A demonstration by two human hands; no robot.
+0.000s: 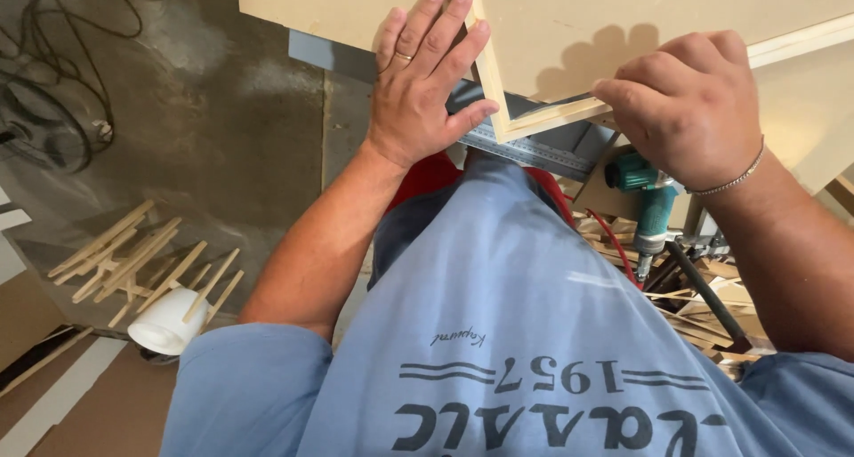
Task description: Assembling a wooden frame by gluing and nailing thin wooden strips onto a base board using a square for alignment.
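Note:
My left hand (422, 79) lies flat, fingers spread, on a pale wooden panel (329, 8) beside a light wood strip (487, 70) that forms a frame corner. A ring is on one finger. My right hand (685, 101), wearing a bracelet, presses its curled fingers on the lower strip (556, 117) of that corner, over a second panel (623, 12). A metal ruler (525, 150) shows just under the corner.
A teal power tool (654, 203) with a red hose hangs below the bench edge. Wood offcuts (703, 306) pile at right. On the concrete floor lie thin wooden sticks (142, 261), a white bucket (167, 325), a fan (44, 123) and cables.

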